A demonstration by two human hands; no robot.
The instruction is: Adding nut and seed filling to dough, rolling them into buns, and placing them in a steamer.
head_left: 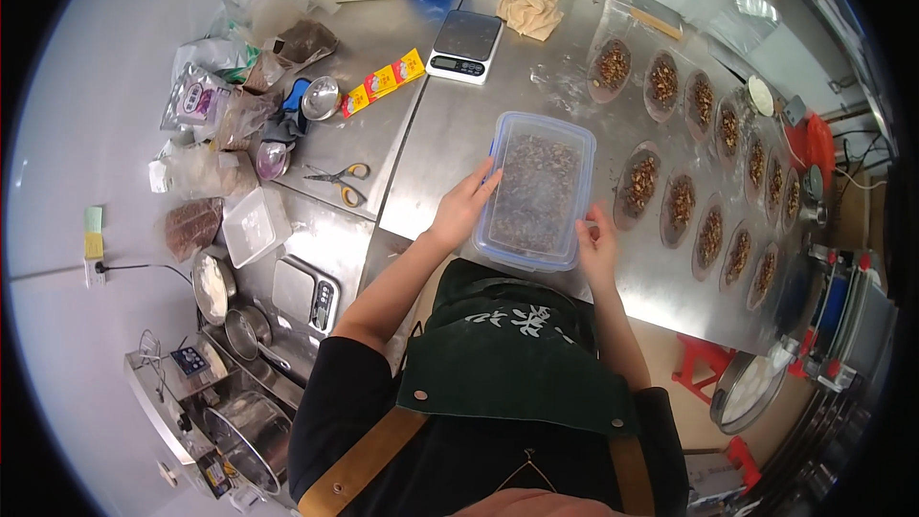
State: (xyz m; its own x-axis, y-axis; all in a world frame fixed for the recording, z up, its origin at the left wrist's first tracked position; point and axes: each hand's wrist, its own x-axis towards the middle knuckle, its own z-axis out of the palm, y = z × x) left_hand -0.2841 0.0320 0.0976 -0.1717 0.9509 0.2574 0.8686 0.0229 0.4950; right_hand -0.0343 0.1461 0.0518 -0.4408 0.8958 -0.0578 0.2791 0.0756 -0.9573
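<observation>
Head view: lidded box [536, 193] between left hand [466, 201] and right hand [598, 241]; touching both.

Upper limbs viewed from above, at a remove from my station. My left forearm [397, 282] is bare and slants up and inward from a bent elbow [366, 333] set out to the side. The left hand [464, 203] points up and to the right, its fingers close together and slightly bent. My right forearm [620, 325], also bare, stands steeper. The right hand [598, 241] curls its fingers inward. The two hands are apart, the left somewhat higher.
</observation>
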